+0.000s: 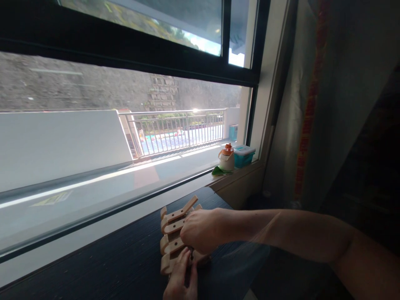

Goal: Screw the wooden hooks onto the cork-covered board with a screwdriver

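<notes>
A wooden folding object made of several light slats with rounded ends lies on a dark wooden table by the window. My right hand rests on its right side, fingers curled down and closed over the slats. My left hand comes up from the bottom edge, its fingers pressed against the lowest slat next to a small dark part that I cannot make out.
A large window runs along the table's far edge. On the sill at the right stand a small white bottle with an orange top, a teal lidded box and a green cloth. A curtain hangs at the right.
</notes>
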### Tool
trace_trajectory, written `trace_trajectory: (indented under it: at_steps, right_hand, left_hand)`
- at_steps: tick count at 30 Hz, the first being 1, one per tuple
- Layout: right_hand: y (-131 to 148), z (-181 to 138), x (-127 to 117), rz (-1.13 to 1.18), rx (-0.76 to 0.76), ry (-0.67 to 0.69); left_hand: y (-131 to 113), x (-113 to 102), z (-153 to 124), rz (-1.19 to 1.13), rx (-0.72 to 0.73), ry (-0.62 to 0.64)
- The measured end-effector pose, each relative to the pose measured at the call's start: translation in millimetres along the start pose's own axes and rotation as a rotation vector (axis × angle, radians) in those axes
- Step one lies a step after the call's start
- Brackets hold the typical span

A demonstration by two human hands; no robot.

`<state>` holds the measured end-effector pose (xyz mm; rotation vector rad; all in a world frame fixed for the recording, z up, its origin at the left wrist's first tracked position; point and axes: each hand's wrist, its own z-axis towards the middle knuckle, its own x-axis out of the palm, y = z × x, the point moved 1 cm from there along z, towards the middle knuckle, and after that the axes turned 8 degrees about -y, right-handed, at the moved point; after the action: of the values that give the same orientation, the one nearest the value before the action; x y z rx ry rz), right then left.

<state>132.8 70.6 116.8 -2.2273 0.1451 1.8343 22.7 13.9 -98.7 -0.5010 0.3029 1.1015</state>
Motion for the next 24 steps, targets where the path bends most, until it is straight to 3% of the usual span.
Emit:
trace_trajectory:
  at_steps: [5, 10, 17, 24]
  right_hand:
    - [1, 0, -1, 0.026, 0.004, 0.032]
    - [-1, 1, 0, 0.01, 0.006, -0.05]
    - [1, -1, 1, -0.032, -0.006, -0.131]
    - [-1, 0, 0, -0.038, -0.031, -0.101]
  left_hand:
    - [2, 0, 2, -0.017, -0.027, 0.024]
    - [3, -2, 7, -0.029, -0.08, 0.075]
    - [-4, -15, 26, 0.099, 0.012, 0.119]
    - [-6, -11, 21, 0.218, -0.047, 0.207]
